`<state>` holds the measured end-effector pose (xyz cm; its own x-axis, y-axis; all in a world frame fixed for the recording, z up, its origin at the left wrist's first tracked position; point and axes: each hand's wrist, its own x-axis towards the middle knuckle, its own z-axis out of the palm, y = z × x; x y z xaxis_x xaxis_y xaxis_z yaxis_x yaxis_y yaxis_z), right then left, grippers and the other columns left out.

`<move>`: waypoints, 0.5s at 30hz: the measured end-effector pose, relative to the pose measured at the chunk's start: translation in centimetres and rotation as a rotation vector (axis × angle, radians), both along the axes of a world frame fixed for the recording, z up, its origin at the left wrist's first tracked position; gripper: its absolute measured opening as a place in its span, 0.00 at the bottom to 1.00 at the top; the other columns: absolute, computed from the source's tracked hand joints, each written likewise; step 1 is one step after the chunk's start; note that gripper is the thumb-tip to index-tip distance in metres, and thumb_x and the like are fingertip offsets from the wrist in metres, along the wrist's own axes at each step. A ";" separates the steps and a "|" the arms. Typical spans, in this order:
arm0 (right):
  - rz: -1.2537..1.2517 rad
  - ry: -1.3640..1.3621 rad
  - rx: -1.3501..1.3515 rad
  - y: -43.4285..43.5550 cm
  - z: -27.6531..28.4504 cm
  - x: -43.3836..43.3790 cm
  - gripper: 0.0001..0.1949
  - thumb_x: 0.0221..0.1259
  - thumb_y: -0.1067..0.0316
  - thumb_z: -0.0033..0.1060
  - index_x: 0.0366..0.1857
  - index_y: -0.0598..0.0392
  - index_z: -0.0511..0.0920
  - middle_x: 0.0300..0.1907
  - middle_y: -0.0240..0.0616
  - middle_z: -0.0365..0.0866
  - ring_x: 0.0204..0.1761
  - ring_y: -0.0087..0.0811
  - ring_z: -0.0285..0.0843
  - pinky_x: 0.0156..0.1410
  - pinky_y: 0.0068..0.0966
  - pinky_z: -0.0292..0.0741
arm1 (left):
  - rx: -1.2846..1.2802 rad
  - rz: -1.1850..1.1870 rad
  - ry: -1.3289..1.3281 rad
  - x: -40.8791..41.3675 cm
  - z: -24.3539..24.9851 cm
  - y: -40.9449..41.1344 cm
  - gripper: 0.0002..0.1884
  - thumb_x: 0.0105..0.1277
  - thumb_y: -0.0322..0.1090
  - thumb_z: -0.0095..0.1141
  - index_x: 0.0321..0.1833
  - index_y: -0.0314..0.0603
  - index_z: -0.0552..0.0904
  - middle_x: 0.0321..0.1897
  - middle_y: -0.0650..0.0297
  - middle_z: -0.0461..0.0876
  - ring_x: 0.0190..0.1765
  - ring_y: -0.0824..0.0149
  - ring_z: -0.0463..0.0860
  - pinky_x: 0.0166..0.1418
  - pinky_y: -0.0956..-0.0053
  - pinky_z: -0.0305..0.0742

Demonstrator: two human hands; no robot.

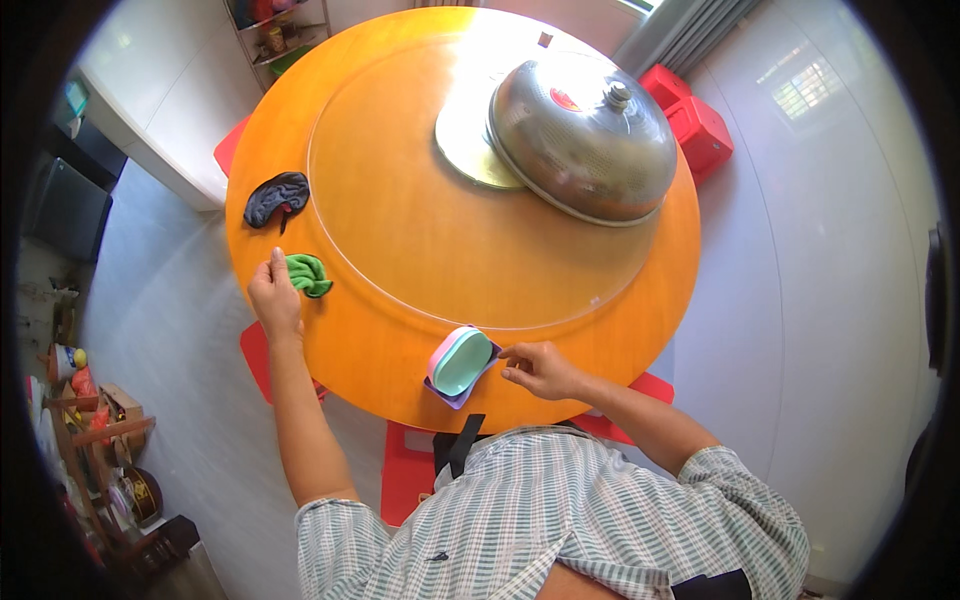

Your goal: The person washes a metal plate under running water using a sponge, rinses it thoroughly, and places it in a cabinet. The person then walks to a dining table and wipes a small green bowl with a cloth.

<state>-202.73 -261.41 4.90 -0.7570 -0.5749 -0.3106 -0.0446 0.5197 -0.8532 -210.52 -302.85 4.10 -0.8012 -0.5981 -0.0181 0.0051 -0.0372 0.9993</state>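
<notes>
My left hand [276,298] is over the left side of the round orange table, thumb and fingers together. Against it lies a crumpled green cloth [306,275]; whether the fingers grip it is hidden. A dark grey cloth [277,199] with a small red patch lies farther back. Near the table's front edge sits a stack of small plastic dishes, a mint oval one [464,363] on top, pink and purple ones beneath. Close to the stack's right corner is my right hand [541,370], fingers loosely bent and apart, holding nothing; contact with the purple rim is unclear.
A clear turntable [390,225] covers the middle of the table [360,360]. On it a large perforated metal dome cover [585,150] overlaps a round shiny plate [472,154]. Red plastic stools [401,472] stand around the table. Shelves [281,34] are behind.
</notes>
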 end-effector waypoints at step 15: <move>-0.068 -0.589 -0.844 -3.8 3.8 0.2 0.15 0.71 0.62 0.62 0.55 0.57 0.79 0.47 0.33 0.82 0.50 0.24 0.81 0.54 0.25 0.79 | -0.108 -0.863 0.105 14.1 13.2 25.9 0.09 0.73 0.29 0.57 0.47 0.29 0.85 0.27 0.64 0.84 0.27 0.77 0.79 0.30 0.80 0.76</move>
<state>-202.49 -265.23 8.69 -0.6546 -0.7394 -0.1577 0.5054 -0.2728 -0.8186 -196.41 -276.91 17.29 -0.9692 0.2239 0.1025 0.1107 0.0243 0.9936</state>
